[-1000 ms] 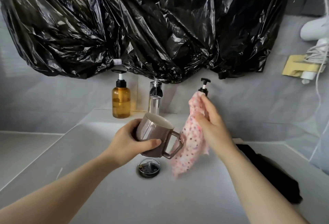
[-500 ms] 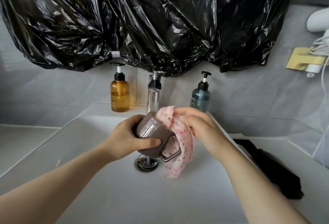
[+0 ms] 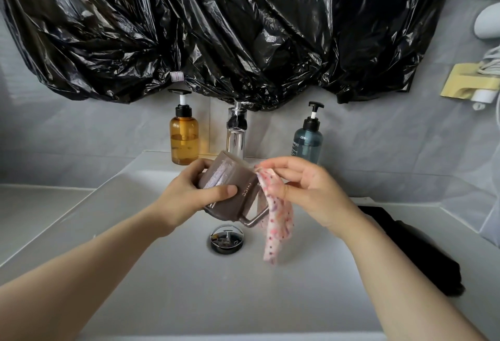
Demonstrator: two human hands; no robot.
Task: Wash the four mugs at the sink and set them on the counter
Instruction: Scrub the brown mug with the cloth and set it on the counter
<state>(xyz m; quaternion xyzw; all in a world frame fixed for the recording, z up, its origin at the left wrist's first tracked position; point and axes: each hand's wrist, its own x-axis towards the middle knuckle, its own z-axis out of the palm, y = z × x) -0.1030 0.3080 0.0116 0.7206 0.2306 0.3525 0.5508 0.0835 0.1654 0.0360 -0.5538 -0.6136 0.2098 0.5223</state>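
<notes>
Mug [image 3: 239, 176] tilts above the drain [image 3: 227, 239], your left hand [image 3: 184, 200] fingers wrapped round it; right hand [image 3: 311, 191] fingers pinch the cloth [image 3: 278, 224] against its right edge. Sink [image 3: 162, 286] lies open near you; mug's inside hidden.

The mug [image 3: 234, 194] sits over the sink [image 3: 162, 273], with the faucet [image 3: 236, 135] behind it.
</notes>
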